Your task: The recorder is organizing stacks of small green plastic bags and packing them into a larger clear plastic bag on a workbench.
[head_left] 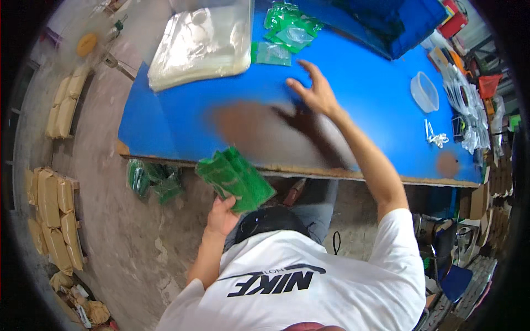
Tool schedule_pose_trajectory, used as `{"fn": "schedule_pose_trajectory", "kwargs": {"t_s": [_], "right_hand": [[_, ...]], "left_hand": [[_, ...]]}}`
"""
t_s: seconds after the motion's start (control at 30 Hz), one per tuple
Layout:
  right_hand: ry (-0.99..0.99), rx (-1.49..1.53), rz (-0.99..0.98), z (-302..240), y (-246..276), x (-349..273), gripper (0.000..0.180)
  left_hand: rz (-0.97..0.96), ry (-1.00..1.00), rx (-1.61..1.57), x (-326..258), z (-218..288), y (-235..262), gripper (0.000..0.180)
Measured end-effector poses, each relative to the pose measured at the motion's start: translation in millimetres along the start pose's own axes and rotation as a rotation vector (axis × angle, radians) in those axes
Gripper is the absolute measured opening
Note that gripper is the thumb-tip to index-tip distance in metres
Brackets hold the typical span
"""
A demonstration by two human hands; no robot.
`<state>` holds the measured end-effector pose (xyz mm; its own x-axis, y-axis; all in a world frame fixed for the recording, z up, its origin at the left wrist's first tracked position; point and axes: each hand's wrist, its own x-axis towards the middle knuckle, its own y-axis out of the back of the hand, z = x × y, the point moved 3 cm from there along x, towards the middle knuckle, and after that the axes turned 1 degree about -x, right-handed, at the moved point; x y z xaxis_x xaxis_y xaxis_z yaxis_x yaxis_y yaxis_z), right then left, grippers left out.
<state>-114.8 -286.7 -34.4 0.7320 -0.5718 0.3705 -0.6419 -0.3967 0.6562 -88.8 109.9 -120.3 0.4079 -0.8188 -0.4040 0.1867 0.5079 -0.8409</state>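
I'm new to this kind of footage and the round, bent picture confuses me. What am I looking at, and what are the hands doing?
There is no machine here: a person works with bare hands. One wide fisheye camera on the head looks down, so straight edges bend. The left hand holds a stack of green packets in its grip, below the edge of the blue table. The right hand stretches open across the table, holding nothing. On the table lie a pile of clear plastic bags, more green packets and a clear bowl.
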Motion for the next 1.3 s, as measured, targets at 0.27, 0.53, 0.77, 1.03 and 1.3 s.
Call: {"fn": "schedule_pose_trajectory", "kwargs": {"t_s": [0.27,0.53,0.77,1.03,1.3], "right_hand": [[0.066,-0.473,-0.054,113.7,-16.8,192.2,0.105],[-0.265,-0.541,-0.394,73.8,-49.8,173.0,0.131],[-0.289,-0.595,-0.221,25.3,-5.0,-1.0,0.119],[-0.278,-0.242,0.120,2.4,81.4,-112.3,0.089],[0.114,-0.470,-0.328,-50.9,72.1,-219.4,0.085]], "left_hand": [[-0.007,0.002,0.148,-10.6,-10.9,11.8,0.064],[-0.079,0.042,0.158,1.5,-6.5,-7.0,0.058],[-0.104,0.096,0.119,20.0,-4.0,-16.6,0.056],[-0.088,0.166,0.151,18.5,-24.8,-22.0,0.056],[-0.119,0.214,0.126,12.4,-35.8,-33.6,0.055]]}}
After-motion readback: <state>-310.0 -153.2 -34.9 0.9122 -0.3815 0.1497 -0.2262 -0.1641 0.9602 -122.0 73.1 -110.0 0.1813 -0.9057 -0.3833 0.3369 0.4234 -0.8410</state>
